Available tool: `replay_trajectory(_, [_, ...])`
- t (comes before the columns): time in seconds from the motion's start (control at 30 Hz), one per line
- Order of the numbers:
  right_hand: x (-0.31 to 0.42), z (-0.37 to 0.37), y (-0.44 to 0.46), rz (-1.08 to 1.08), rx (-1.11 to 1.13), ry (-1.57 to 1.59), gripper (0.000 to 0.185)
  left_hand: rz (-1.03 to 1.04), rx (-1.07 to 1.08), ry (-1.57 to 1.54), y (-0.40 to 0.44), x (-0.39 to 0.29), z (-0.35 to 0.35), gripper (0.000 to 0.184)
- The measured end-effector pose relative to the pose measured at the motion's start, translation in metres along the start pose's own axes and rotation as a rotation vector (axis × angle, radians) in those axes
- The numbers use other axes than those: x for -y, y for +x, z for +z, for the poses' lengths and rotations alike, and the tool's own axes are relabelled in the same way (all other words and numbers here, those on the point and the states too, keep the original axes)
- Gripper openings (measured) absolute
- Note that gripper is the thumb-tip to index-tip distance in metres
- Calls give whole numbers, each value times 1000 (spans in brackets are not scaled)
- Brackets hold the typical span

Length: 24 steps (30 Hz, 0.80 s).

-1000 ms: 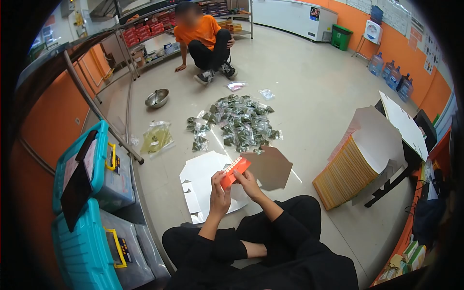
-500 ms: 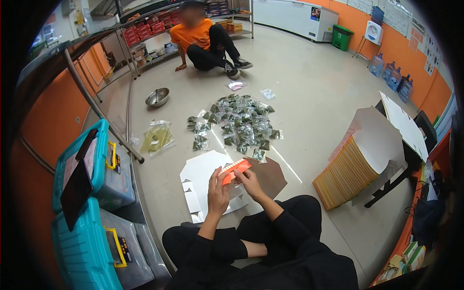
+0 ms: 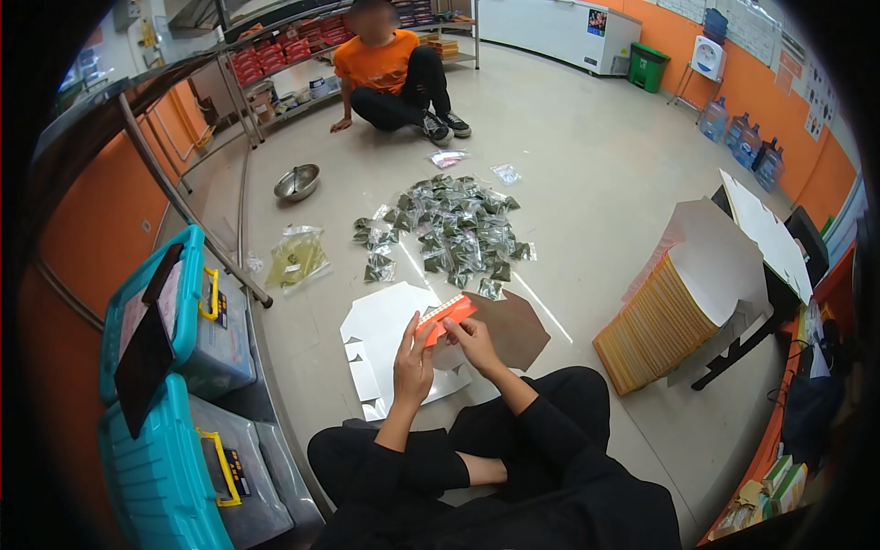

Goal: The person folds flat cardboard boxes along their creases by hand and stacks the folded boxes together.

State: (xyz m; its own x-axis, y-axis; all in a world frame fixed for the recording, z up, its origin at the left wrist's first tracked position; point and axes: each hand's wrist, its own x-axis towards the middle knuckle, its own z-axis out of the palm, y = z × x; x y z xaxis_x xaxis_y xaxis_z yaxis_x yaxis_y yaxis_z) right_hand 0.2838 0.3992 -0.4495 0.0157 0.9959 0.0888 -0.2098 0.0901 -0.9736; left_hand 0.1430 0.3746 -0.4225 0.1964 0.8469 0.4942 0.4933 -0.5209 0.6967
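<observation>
Above the floor in front of my lap, both hands hold an orange piece (image 3: 451, 316) with a row of small pale marks along its upper edge; its exact kind is unclear. The fingers of my left hand (image 3: 412, 362) close round its left end. On its right part, my right hand (image 3: 472, 342) pinches the lower edge. Below lie a flat white die-cut cardboard sheet (image 3: 371, 325) with notched flaps and a brown sheet (image 3: 518, 332). Just beyond spreads a heap of small clear bags with dark green contents (image 3: 458, 225).
A tall stack of folded cardboard (image 3: 655, 316) stands at right. Teal-lidded bins (image 3: 156, 458) line the left, near a yellowish plastic bag (image 3: 298, 258) and a metal bowl (image 3: 298, 182). A person in an orange shirt (image 3: 380, 69) sits on the floor beyond the heap.
Both hands stay on the orange piece, which shows only a slight shift. The seated person opposite has moved a little, with the legs drawn closer together.
</observation>
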Motion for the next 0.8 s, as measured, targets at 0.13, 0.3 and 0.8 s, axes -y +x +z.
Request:
replay_trajectory(0.13, [1,0,-1,-11,-2,11,26,-9,19,3,0,0,0,40])
replay_trajectory(0.3, [0,0,-1,-17,7,-12,28,-3,35,44,-1,6,1,44])
replay_trajectory(0.8, [-4,3,-2,-42,-3,-75,28,36,44,137,-4,15,2,51])
